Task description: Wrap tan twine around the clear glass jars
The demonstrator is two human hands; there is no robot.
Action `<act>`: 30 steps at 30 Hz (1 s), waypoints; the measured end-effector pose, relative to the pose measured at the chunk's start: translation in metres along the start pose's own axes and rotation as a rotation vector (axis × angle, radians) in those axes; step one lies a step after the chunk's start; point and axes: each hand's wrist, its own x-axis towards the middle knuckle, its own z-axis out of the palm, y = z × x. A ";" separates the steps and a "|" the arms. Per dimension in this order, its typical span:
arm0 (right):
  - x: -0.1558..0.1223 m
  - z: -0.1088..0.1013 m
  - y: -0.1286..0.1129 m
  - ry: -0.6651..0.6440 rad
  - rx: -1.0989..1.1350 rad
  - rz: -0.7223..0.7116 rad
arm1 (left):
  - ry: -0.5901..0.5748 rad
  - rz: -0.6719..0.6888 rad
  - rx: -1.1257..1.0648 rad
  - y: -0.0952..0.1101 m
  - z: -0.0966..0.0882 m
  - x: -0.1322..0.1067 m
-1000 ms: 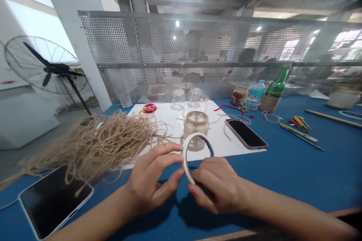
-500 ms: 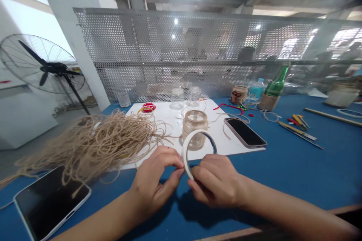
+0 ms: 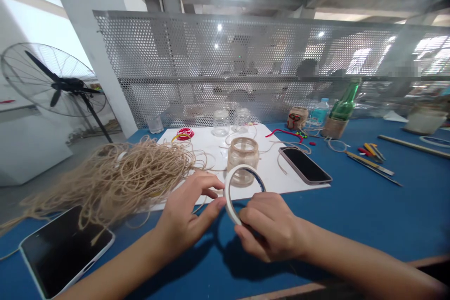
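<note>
A: Where is the roll of white tape (image 3: 228, 192)?
B: At the centre of our clock, standing on edge above the blue tabletop (image 3: 358, 225), in front of a glass jar (image 3: 243, 157) at twelve.
A: And the hands?
B: The right hand (image 3: 269, 225) grips the roll's lower edge, fingers curled into the ring. The left hand (image 3: 186, 211) is open, thumb and fingers apart, its fingertips at the near-left rim; I can't tell whether they touch.
A: Any writing on it?
B: Blue print lines the inner core, too small to read.
A: Elsewhere?
B: At eleven, a red spool (image 3: 185, 133) carries white markings on its face, illegible from here. It lies on a white sheet (image 3: 274, 173), which the glass jar stands on too.
A: What about the bottles?
B: Around one o'clock, a plastic bottle (image 3: 320, 111) of blue liquid stands beside a green glass bottle (image 3: 348, 101) with a brown-wrapped base; I can read no label on either.
A: And the smartphone (image 3: 305, 165) at two?
B: Dark screen, no text. Toward ten, a loose heap of twine (image 3: 147, 168) spreads out.
</note>
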 end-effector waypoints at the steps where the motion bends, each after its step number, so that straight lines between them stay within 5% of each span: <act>1: 0.000 0.000 0.000 0.002 -0.002 -0.002 | 0.001 0.030 0.029 0.000 -0.001 0.001; 14: -0.001 -0.001 0.001 0.006 0.089 0.080 | 0.000 0.309 0.229 -0.006 -0.004 0.001; 21: -0.001 -0.001 0.000 0.009 0.229 0.168 | 0.007 0.294 0.227 -0.009 -0.004 -0.001; 30: 0.009 -0.019 0.012 -0.209 0.722 0.644 | -0.210 0.423 0.253 -0.006 -0.015 0.004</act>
